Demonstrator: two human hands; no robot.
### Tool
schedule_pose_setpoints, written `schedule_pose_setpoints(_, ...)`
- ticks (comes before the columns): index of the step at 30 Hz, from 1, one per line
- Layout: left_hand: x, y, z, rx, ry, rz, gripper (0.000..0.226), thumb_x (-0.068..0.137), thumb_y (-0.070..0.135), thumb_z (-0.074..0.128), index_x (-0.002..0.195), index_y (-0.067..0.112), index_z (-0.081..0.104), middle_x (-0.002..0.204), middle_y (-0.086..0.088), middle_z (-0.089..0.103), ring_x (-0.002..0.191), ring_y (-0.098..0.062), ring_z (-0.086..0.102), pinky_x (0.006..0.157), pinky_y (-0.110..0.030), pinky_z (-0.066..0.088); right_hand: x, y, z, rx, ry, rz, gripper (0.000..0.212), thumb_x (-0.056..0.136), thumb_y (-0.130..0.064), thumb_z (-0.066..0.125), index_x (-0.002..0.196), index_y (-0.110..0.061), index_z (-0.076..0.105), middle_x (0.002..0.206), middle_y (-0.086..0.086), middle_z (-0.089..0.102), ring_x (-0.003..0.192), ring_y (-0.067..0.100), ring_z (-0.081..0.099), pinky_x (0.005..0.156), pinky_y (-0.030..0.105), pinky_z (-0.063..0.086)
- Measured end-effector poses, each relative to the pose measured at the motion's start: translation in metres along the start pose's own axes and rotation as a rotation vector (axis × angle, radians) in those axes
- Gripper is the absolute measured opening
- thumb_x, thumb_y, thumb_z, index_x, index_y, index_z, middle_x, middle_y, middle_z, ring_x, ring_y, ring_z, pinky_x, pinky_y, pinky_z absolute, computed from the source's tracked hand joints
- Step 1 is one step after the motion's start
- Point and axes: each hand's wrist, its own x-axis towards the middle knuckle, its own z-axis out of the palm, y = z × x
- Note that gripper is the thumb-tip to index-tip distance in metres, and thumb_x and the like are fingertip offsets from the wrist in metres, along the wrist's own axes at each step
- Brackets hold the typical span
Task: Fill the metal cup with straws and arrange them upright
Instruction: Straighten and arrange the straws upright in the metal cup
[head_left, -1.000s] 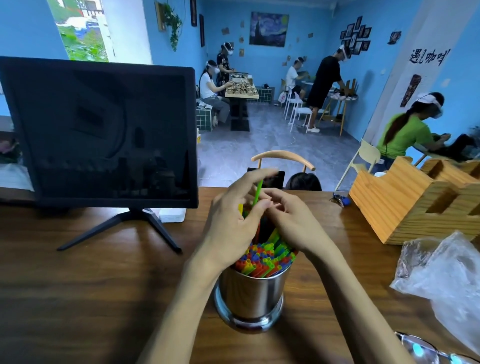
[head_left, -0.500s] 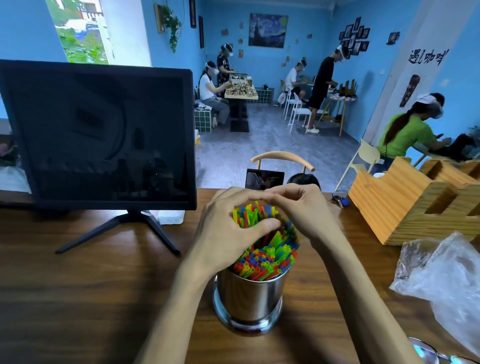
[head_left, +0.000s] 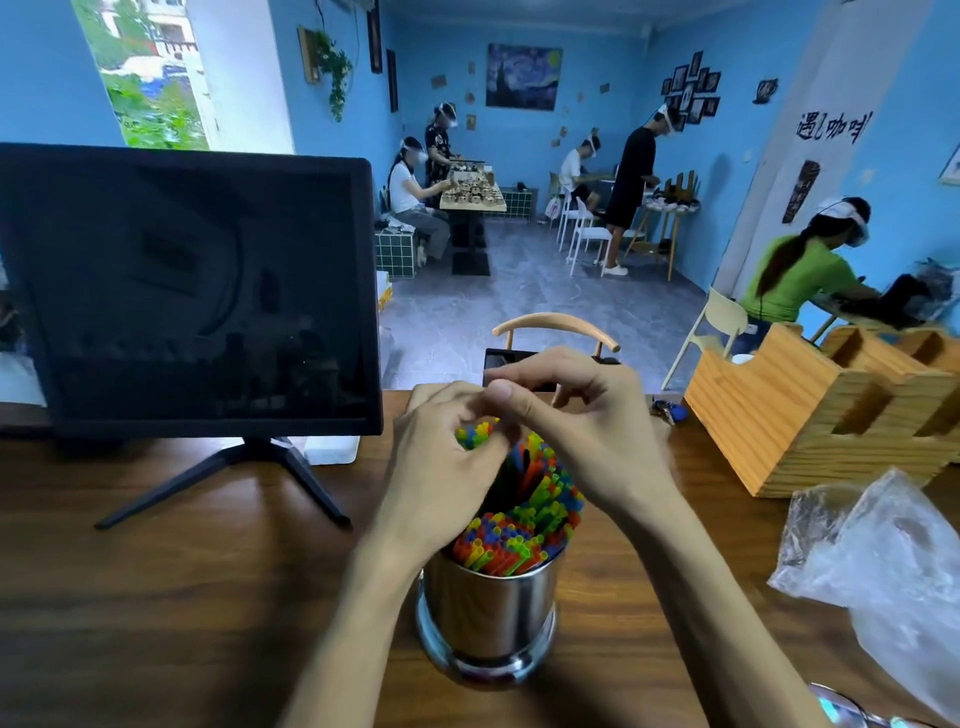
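A shiny metal cup (head_left: 488, 618) stands on the wooden table (head_left: 182, 597) near its front edge. It is packed with several coloured straws (head_left: 519, 525), red, blue, green and yellow, standing upright with some leaning toward the far side. My left hand (head_left: 441, 467) curls around the left part of the bundle, its fingers shut on a clump of straw tops. My right hand (head_left: 582, 415) arches over the far right of the bundle, thumb and forefinger meeting my left fingers above the straws. The far straws are hidden behind both hands.
A dark monitor (head_left: 187, 291) on a black stand occupies the left. A wooden organiser (head_left: 810, 415) sits at the right, with a crumpled clear plastic bag (head_left: 893, 561) in front of it. Behind the table stands a chair back (head_left: 556, 325). Several people work farther back in the room.
A second ago my fingers pinched one green straw above the cup. Since then both hands have closed around the bundle's tops, and the straws have been gathered more tightly.
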Motion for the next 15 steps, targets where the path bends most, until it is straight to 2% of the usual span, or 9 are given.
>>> schedule_pose_setpoints(2,-0.001,0.004,0.0,-0.131,0.083,0.015,0.012,0.088,0.045,0.065,0.089,0.038,0.076,0.091,0.015,0.067,0.098,-0.008,0.062,0.083,-0.035,0.052,-0.002,0.004,-0.001,-0.002,-0.013,0.024,0.021,0.091,-0.039,0.07,0.11,-0.031,0.077,0.107,-0.01,0.076,0.106,0.016,0.069,0.087,0.044,0.053)
schedule_pose_setpoints(4,-0.001,0.01,0.0,-0.265,0.164,0.044,0.009,0.092,0.043,0.068,0.089,0.038,0.075,0.089,0.012,0.072,0.086,-0.009,0.069,0.077,-0.032,0.053,-0.005,0.008,-0.004,-0.024,-0.106,0.084,0.032,0.097,-0.049,0.058,0.121,-0.034,0.071,0.117,-0.014,0.073,0.117,0.011,0.065,0.102,0.047,0.049)
schedule_pose_setpoints(7,-0.005,0.02,-0.007,-0.456,0.29,0.05,0.006,0.095,0.028,0.07,0.094,0.03,0.075,0.088,0.009,0.077,0.08,-0.005,0.071,0.075,-0.022,0.054,-0.014,0.013,-0.008,-0.242,-0.174,0.122,0.034,0.094,-0.067,0.042,0.111,-0.052,0.068,0.112,-0.033,0.068,0.124,0.001,0.055,0.109,0.055,0.037)
schedule_pose_setpoints(9,-0.007,0.023,-0.012,-0.527,0.367,0.055,0.006,0.094,0.033,0.07,0.092,0.032,0.076,0.083,0.006,0.074,0.076,-0.005,0.067,0.072,-0.017,0.05,-0.016,0.018,-0.014,-0.321,-0.144,0.139,0.031,0.09,-0.069,0.045,0.103,-0.052,0.066,0.105,-0.034,0.066,0.117,-0.001,0.055,0.106,0.057,0.038)
schedule_pose_setpoints(11,-0.008,0.023,-0.017,-0.578,0.438,0.032,0.01,0.092,0.035,0.067,0.092,0.029,0.075,0.079,0.005,0.072,0.074,-0.007,0.065,0.07,-0.018,0.05,-0.015,0.02,-0.023,-0.28,-0.143,0.121,0.028,0.091,-0.062,0.057,0.101,-0.039,0.07,0.098,-0.023,0.07,0.106,0.002,0.062,0.101,0.054,0.044)
schedule_pose_setpoints(13,-0.008,0.023,-0.023,-0.585,0.46,0.016,0.007,0.093,0.029,0.067,0.095,0.026,0.073,0.077,0.005,0.072,0.073,-0.006,0.065,0.07,-0.019,0.05,-0.012,0.018,-0.032,-0.056,-0.144,0.117,0.02,0.093,-0.041,0.069,0.096,-0.022,0.075,0.083,-0.004,0.073,0.087,0.007,0.068,0.088,0.039,0.052)
schedule_pose_setpoints(15,-0.009,0.023,-0.027,-0.571,0.449,-0.023,0.005,0.089,0.026,0.074,0.094,0.025,0.074,0.08,0.006,0.073,0.074,-0.005,0.065,0.072,-0.021,0.051,-0.011,0.015,-0.042,0.188,-0.067,0.157,0.016,0.088,-0.026,0.068,0.093,-0.011,0.074,0.075,0.004,0.074,0.074,0.013,0.068,0.07,0.028,0.051)
